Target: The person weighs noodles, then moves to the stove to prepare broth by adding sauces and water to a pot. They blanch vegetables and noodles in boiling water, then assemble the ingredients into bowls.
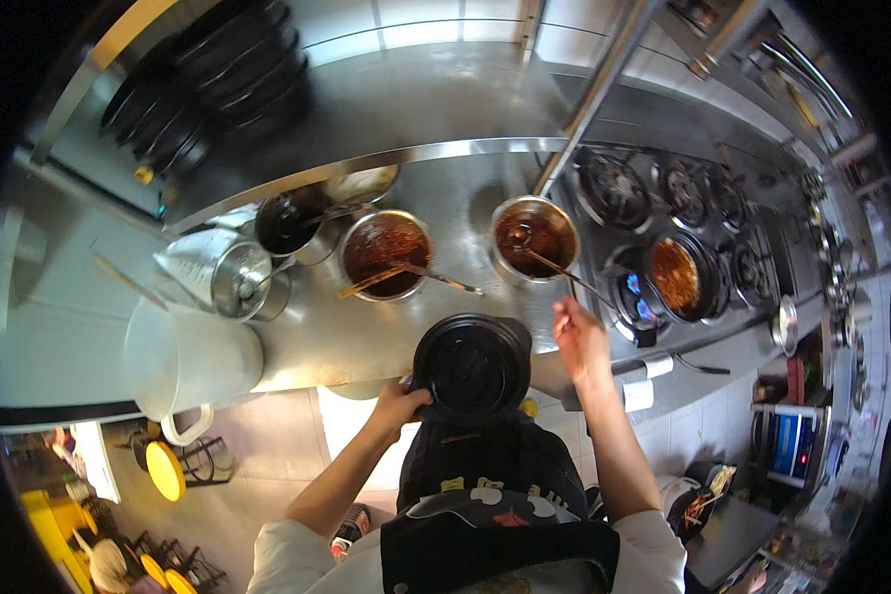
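Note:
My left hand (399,407) grips the rim of a black stoneware-like bowl (469,365), which is tilted so that its dark inside faces up at me. Only a shine shows inside it. My right hand (583,343) is raised beside the counter edge, its fingers loosely curled, with nothing seen in it. Just beyond its fingertips runs the long handle of a ladle (564,271), which rests in a steel pot (496,249) of dark red-brown sauce. A second steel pot (347,278) holds thick red sauce, with a wooden-handled utensil (371,283) across it.
A gas burner burns with a blue flame (633,286) beside a black pot of bubbling red stew (676,276). On the left stand a white plastic jug (193,356), a clear measuring jug (215,260) and a pot of dark liquid (289,223). Stacked black bowls (230,74) fill the shelf above.

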A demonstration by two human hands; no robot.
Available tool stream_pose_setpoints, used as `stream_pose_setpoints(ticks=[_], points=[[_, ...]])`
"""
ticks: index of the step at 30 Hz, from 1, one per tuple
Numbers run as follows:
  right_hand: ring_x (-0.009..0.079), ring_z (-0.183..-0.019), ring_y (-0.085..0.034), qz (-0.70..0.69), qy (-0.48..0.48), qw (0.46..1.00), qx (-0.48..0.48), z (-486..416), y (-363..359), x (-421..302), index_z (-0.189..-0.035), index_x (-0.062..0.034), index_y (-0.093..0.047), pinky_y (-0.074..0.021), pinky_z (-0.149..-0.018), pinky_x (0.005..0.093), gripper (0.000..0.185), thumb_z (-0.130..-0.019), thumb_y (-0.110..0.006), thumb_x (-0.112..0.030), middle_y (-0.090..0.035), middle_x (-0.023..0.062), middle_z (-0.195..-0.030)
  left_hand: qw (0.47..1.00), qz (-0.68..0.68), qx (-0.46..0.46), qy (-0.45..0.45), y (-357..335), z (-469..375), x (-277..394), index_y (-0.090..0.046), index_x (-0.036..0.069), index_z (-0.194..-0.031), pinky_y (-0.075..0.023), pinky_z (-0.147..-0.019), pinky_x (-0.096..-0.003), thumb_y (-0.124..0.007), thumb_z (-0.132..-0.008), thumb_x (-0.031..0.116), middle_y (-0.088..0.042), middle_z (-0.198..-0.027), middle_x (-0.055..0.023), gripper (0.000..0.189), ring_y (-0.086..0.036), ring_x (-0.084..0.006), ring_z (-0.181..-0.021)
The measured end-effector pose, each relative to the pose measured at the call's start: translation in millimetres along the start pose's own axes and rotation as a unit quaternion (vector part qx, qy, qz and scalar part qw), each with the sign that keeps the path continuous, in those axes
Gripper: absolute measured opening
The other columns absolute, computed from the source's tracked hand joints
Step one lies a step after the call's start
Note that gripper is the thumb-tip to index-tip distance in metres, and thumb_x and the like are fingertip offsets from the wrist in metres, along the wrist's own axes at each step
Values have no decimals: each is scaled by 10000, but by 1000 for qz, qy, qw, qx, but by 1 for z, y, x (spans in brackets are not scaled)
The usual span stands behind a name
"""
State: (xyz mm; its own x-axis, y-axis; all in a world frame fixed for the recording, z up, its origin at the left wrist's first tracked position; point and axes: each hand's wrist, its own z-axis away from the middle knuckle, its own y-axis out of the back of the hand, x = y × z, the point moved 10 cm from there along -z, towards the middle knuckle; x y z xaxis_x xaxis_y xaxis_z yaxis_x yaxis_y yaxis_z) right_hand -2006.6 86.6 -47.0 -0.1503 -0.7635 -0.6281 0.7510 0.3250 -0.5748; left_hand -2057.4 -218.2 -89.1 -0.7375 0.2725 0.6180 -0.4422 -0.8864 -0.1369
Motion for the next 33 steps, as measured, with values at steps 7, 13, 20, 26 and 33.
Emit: stream_pose_setpoints(ticks=[7, 13, 20, 26, 33], points=[[135, -652, -519, 180, -150, 944, -233, 33, -117, 129, -1377, -145, -225, -427, -575, 258, 676, -817, -584, -24, -565, 86, -806, 996, 38, 83, -16, 82, 40, -19, -571, -134, -803, -503, -548, -255, -599, -680, 61, -601, -711, -120, 232, -588, -166, -580], [86, -584, -517, 413, 162, 866, -232, -1, -189, 88, -953, -28, -608, -413, -506, 226, 139, -871, -542, -119, -543, 49, -719, 993, 71, 92, -33, 96, 37, -9, -572, -132, -785, -494, -534, -250, -592, -691, 48, -599, -682, -118, 205, -582, -162, -566], [291, -647, -574, 670, 410, 464, -409, 95, -228, 51, -996, -74, -586, -482, -574, 354, 191, -805, -577, -83, -538, 113, -834, 994, 90, 54, -44, 95, 28, 1, -578, -104, -802, -475, -528, -247, -589, -686, 43, -600, -697, -96, 187, -571, -152, -564], [296, -675, -586, 669, 370, 477, -433, 105, -219, 65, -1023, -85, -583, -490, -580, 364, 231, -792, -597, -98, -531, 108, -863, 993, 92, 58, -47, 100, 17, 6, -579, -119, -775, -470, -516, -238, -590, -687, 47, -597, -682, -106, 188, -566, -144, -556], [243, -789, -561, 675, 457, 358, -457, 85, -234, 123, -1015, -37, -573, -481, -681, 339, 251, -784, -596, -133, -505, 71, -900, 994, 83, 60, -41, 103, 13, 13, -584, -93, -796, -491, -545, -246, -579, -701, 64, -612, -699, -109, 184, -585, -158, -575]])
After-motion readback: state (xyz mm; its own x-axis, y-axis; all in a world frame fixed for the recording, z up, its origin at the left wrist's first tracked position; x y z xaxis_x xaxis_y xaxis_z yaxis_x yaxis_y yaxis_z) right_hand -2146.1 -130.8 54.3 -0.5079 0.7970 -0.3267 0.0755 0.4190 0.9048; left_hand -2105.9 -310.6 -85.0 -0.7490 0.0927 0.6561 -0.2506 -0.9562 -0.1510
